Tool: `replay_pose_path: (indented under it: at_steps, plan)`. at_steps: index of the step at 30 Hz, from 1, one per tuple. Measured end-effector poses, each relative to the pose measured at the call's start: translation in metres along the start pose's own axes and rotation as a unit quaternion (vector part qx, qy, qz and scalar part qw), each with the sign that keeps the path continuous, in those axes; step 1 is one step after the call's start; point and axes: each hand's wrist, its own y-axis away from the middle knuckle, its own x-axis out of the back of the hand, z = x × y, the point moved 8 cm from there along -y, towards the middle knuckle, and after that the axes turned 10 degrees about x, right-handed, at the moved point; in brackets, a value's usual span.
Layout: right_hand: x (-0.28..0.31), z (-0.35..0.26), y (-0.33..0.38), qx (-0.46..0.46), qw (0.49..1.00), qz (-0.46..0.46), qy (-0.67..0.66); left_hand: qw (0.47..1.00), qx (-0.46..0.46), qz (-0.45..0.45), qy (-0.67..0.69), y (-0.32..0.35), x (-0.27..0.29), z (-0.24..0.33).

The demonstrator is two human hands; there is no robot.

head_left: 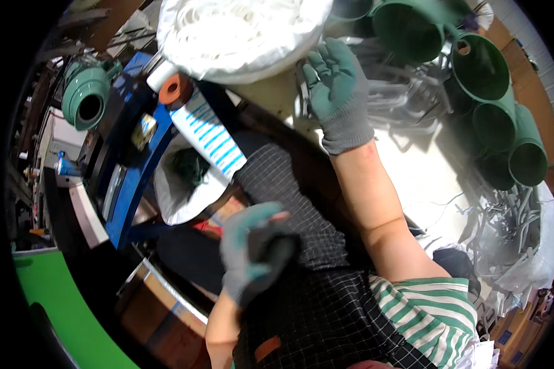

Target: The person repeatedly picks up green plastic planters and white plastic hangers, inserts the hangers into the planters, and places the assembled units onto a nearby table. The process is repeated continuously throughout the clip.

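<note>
My right hand (337,92), in a grey knit glove with a green coating, lies palm up over the pale table (412,184). Its fingers are loosely curled and apart, with nothing visible in the palm. A narrow metal piece (302,92) stands beside its fingers. Just beyond is a white bag-lined tub (246,72) full of white rings (228,27). My left hand (249,246), gloved alike, is over my lap and smeared by motion. Its fingers curve around a dark, blurred patch; whether it holds something there is unclear.
Green cylinders (479,66) stand at the far right. Clear plastic pieces (406,92) lie before them; a bag of grey bent parts (508,227) sits nearer. Leftward are a reddish-brown ring (175,91), a blue-striped white sheet (209,138), a blue frame (132,184) and a green round housing (86,95).
</note>
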Motion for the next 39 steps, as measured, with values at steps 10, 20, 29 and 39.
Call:
replay_pose_path:
  at_steps: [10, 20, 29, 39]
  plan:
    - [-0.009, 0.034, 0.037, 0.081, 0.982, -0.001, 0.173, 0.936, -0.153, 0.047, -0.315, -0.037, -0.069, 0.031]
    - [-0.002, 0.04, 0.05, 0.115, 0.972, -0.015, 0.205, 0.944, -0.101, 0.013, -0.314, -0.032, -0.076, 0.016]
    - [0.033, 0.077, 0.048, 0.008, 0.97, 0.005, 0.243, 0.95, -0.164, 0.025, -0.264, -0.008, -0.08, 0.012]
    - [0.049, 0.091, 0.042, -0.014, 0.979, 0.048, 0.196, 0.956, -0.174, -0.007, -0.234, 0.007, -0.089, 0.007]
